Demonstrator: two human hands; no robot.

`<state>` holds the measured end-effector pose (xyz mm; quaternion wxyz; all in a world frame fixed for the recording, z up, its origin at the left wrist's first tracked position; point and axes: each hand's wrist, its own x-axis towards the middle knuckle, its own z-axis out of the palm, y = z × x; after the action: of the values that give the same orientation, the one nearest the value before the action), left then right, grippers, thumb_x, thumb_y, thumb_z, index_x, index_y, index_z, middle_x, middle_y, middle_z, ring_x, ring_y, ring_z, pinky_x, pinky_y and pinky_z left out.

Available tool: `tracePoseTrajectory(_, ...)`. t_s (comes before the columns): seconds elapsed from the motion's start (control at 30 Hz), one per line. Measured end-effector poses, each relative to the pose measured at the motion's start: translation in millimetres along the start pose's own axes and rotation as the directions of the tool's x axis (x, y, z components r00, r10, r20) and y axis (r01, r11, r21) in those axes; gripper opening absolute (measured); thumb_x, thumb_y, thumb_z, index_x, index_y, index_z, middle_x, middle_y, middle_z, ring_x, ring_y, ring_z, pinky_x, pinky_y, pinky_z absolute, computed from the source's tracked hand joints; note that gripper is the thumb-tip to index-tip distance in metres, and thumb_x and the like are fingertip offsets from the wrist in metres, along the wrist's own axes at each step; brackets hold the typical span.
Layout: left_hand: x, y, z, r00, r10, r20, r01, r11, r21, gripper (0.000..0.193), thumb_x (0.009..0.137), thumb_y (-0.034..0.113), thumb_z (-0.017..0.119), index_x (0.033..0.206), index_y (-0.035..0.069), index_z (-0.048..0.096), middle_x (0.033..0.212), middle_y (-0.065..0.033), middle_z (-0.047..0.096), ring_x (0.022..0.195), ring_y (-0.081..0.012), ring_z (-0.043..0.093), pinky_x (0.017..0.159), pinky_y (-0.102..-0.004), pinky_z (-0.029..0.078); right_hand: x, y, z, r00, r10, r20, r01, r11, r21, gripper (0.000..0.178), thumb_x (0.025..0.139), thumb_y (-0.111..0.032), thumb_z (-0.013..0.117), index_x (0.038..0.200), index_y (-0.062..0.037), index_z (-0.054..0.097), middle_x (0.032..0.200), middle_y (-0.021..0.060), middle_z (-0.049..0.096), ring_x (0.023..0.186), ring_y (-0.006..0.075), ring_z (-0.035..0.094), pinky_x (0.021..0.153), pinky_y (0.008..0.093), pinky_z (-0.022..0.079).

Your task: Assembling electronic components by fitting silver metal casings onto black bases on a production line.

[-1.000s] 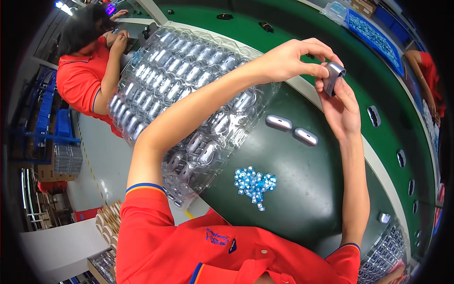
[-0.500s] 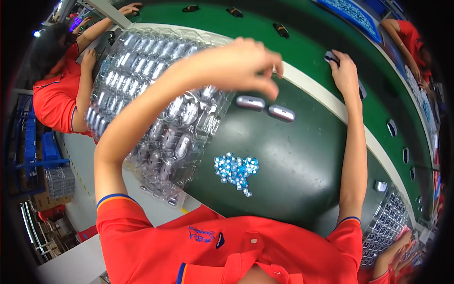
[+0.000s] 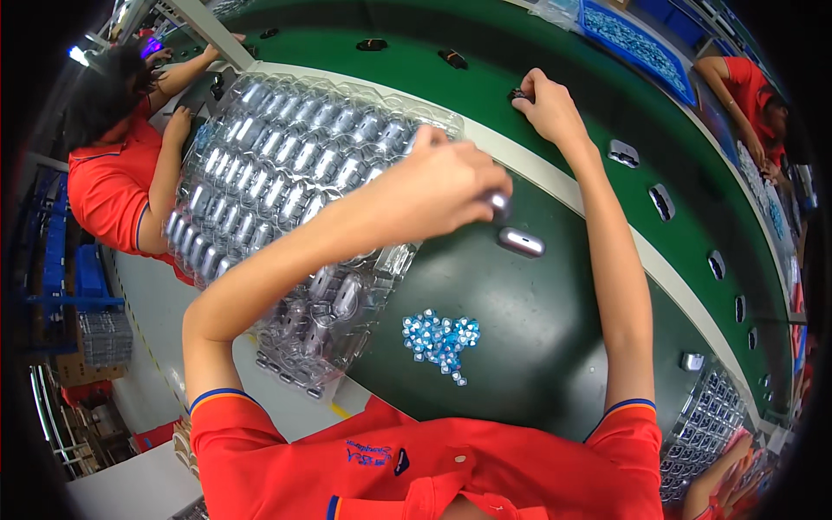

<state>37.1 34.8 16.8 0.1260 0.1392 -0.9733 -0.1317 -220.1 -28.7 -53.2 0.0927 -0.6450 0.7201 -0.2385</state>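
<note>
- While I watch from nearby, the left hand (image 3: 459, 186) is curled firmly around a silver case (image 3: 497, 204), its fingers hiding most of it.
- The held case shows at the right of those fingers: a rounded, glossy grey-silver end with a pale glint, slightly blurred from here.
- Just below and to the right of the left hand, a second case (image 3: 522, 243) lies on the dark green table (image 3: 537, 347), smooth, pill-shaped and lilac-silver, a bright streak along its top.
- Up and to the right of the left hand, the right hand (image 3: 555, 113) reaches over the green belt (image 3: 416, 76), thumb and fingertips at a small dark piece (image 3: 521, 94); whether they grasp it or only touch it, I cannot tell.
- To the right of the right hand and below it, a silver-grey shell (image 3: 624, 154) with dark ends sits on the belt.
- Below the left hand, small blue-and-white pieces (image 3: 440, 338) lie heaped together.
- Left of the left hand, clear plastic trays (image 3: 303, 152) hold rows of shiny silver cases.
</note>
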Motion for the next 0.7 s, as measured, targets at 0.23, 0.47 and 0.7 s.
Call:
tracePoseTrajectory(0.23,43,-45,-7,0.950,-0.267,-0.161,0.135,0.818,-0.559,0.032,0.084,0.014,0.071,0.114,0.004,0.067,0.106,-0.0086,0.070,0.098,-0.0192,0.068,0.091,-0.0352,0.049,-70,23,-22,0.978,-0.026,-0.208,0.076,0.969,0.234,0.041,0.084,-0.007,0.067,0.124,-0.0022,0.057,0.101,0.0199,0.067,0.091,0.0290,0.067,0.087,0.0359,0.052)
tracePoseTrajectory(0.47,58,-60,17,0.905,-0.349,-0.242,0.034,0.629,-0.777,0.034,0.087,0.012,0.071,0.118,0.002,0.065,0.108,-0.0100,0.070,0.104,-0.0179,0.067,0.092,-0.0306,0.051,-96,8,-43,0.977,-0.059,-0.207,0.107,0.967,0.230,0.035,0.085,-0.008,0.070,0.119,0.0008,0.063,0.105,0.0147,0.067,0.095,0.0219,0.067,0.090,0.0323,0.052)
tracePoseTrajectory(0.7,61,-56,20,0.886,-0.387,-0.255,0.044,0.619,-0.784,0.034,0.086,0.011,0.072,0.119,0.002,0.065,0.110,-0.0104,0.070,0.105,-0.0189,0.067,0.094,-0.0309,0.050,-112,-33,-33,0.935,0.004,-0.354,0.271,0.636,0.722,0.034,0.086,-0.008,0.072,0.118,0.0021,0.066,0.107,0.0114,0.068,0.100,0.0184,0.066,0.092,0.0300,0.053)
